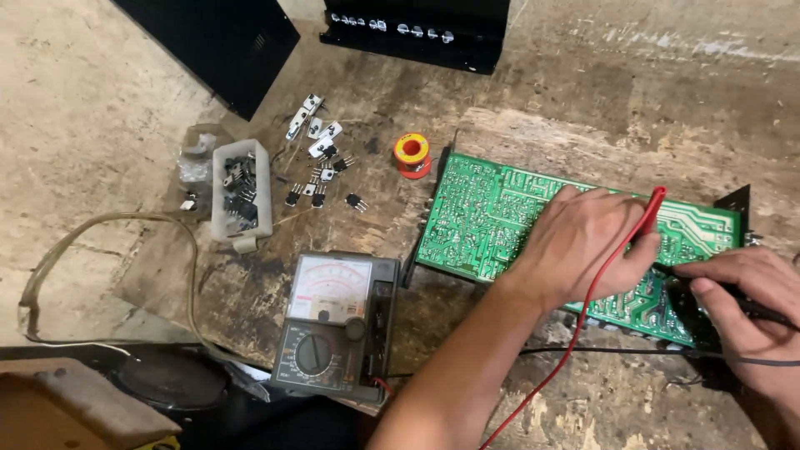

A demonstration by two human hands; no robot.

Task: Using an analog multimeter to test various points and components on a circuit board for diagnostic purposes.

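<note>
A green circuit board point(487, 212) lies solder side up on a worn wooden bench. My left hand point(583, 246) rests on it, gripping a red test probe point(650, 212) whose red lead runs down toward me. At the board's right end my right hand point(750, 312) holds a black test probe point(754, 308) against the board, its black lead trailing left across the bench. An analog multimeter point(337, 325) lies to the left of the board, near the bench's front edge.
A red and yellow solder spool point(412, 155) stands behind the board. Several loose transistors point(321, 171) lie scattered beside a small plastic tray point(242, 200) of more parts. Black metal chassis pieces point(417, 29) sit at the back. A beige cable point(108, 242) loops at left.
</note>
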